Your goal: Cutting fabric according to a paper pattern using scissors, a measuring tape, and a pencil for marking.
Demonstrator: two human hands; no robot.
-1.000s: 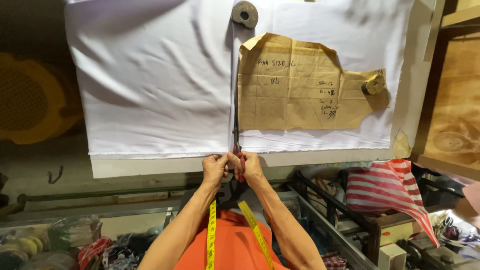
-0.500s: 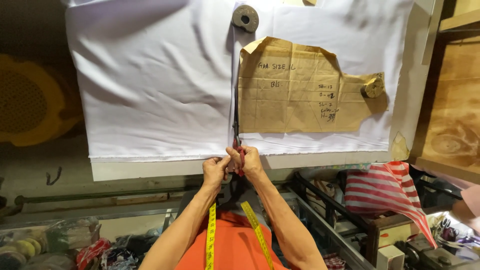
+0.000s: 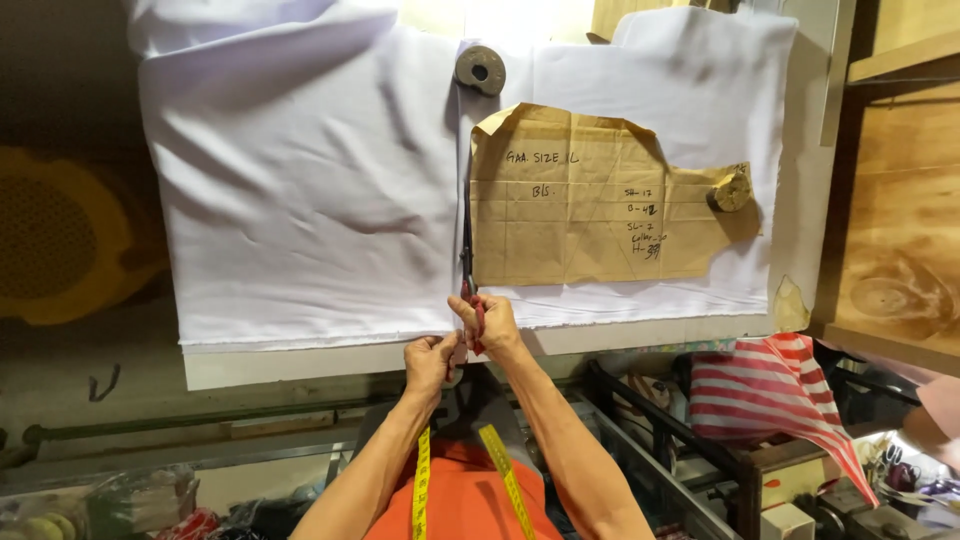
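Both hands meet at white cloth (image 3: 300, 200): right hand (image 3: 487, 325) gripping scissors (image 3: 467, 270), left hand (image 3: 430, 362) pinching hem

Since a second ago the right hand (image 3: 487, 325) has pushed the scissors (image 3: 467, 262) toward 12 o'clock, up the white cloth (image 3: 300, 200) along the paper pattern's (image 3: 590, 200) edge, the left hand (image 3: 430, 362) now trailing at its 7 o'clock.

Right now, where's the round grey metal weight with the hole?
In the head view, the round grey metal weight sits top centre on the white cloth, just above the brown paper pattern's upper-left corner.
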